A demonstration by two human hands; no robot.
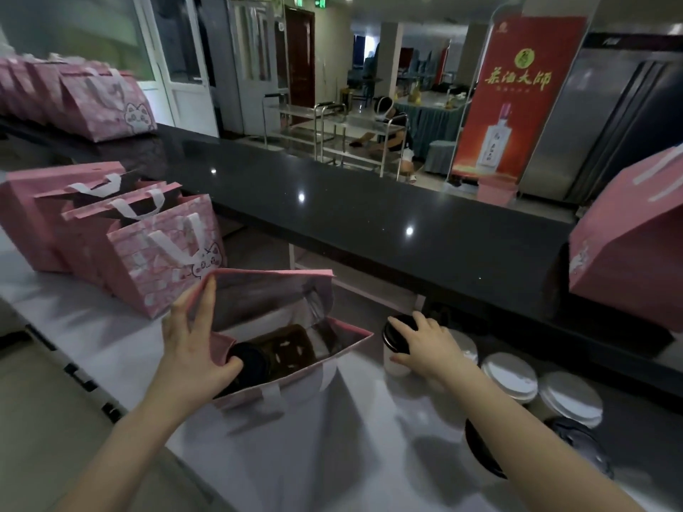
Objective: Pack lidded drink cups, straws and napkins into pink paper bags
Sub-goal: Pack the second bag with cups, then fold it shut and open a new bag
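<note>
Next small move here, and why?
Probably lift the black-lidded cup in the right hand and carry it left over the open bag: the left hand holds its mouth open, one packed cup sits inside, and the slot beside it looks empty.

A restaurant's service area: a black counter (369, 216) faces clothed dining tables (432, 121), steel trolleys (334, 136), a red liquor banner (513, 101) and steel refrigerators (610, 123).

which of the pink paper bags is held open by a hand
The pink paper bag nearest the camera: the left hand grips its rim; the others stand untouched.
</note>
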